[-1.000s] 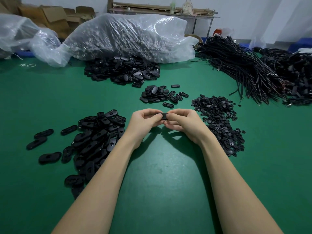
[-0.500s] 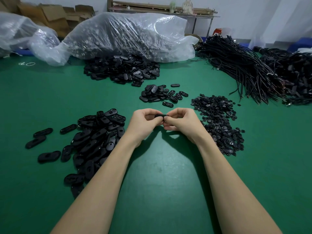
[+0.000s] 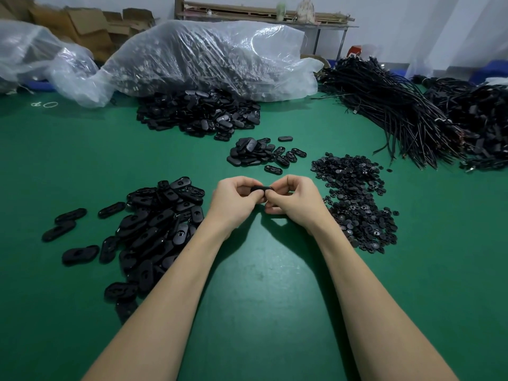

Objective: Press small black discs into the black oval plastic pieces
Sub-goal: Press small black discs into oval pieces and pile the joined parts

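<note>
Oval piece (image 3: 261, 189) held above worktop (image 3: 261, 284) centre, pinched at its ends by left hand (image 3: 232, 200) and right hand (image 3: 295, 200). Likely light, rigid, smooth; hold by the edges. Disc not visible. Discs pile (image 3: 354, 199) at 3 o'clock, ovals heap (image 3: 156, 229) at 9.

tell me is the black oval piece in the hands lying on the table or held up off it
Held up. The left hand and right hand pinch the oval piece between fingertips, above the green table.
</note>
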